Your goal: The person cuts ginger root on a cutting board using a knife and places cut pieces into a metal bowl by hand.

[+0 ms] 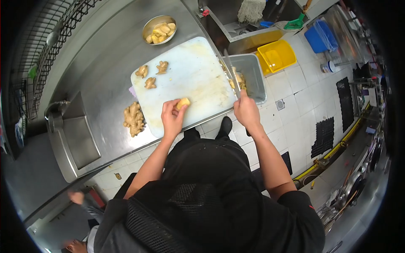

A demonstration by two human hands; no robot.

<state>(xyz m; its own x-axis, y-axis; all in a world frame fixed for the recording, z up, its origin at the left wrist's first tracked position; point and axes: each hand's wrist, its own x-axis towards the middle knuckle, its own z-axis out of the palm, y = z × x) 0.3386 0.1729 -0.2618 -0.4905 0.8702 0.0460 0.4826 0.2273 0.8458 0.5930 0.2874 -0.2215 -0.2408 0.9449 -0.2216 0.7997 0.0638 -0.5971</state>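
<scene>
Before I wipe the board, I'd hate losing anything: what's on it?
On the board: three ginger pieces and stains. The left hand, holding a peeled piece, hides part; anything beneath it cannot be seen.

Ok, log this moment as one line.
left hand: holds ginger piece, at board | right hand: grips knife, by grey bin | on board: three knobs | bowl: peeled pieces

My 2 bare forearms (149, 168) reach forward, apart. My left hand (172, 119) pinches, fingers (170, 105) bent toward the thumb, inside the bench's (105, 76) near edge; my right hand (247, 109) curls tight just past its near right corner.
</scene>
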